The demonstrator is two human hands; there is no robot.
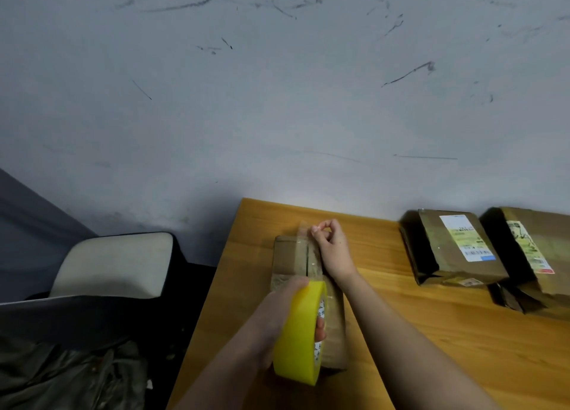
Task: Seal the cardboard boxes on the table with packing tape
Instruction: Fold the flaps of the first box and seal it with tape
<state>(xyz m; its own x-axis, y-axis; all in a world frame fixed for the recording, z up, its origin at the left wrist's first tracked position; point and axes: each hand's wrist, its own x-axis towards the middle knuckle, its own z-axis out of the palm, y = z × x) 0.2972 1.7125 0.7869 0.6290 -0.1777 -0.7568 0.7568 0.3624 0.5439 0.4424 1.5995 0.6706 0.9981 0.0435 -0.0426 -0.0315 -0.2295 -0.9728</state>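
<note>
Scuffed grey wall [277, 101] behind, wooden surface [431, 332] below. Left hand [277, 314] grips the yellow tape roll [300, 332] over the near end of the cardboard box [290, 255]. Right hand [331, 244] pinches the clear tape end [303, 227] at the box's far edge. Two labelled boxes [456, 246] sit well apart at right.
</note>
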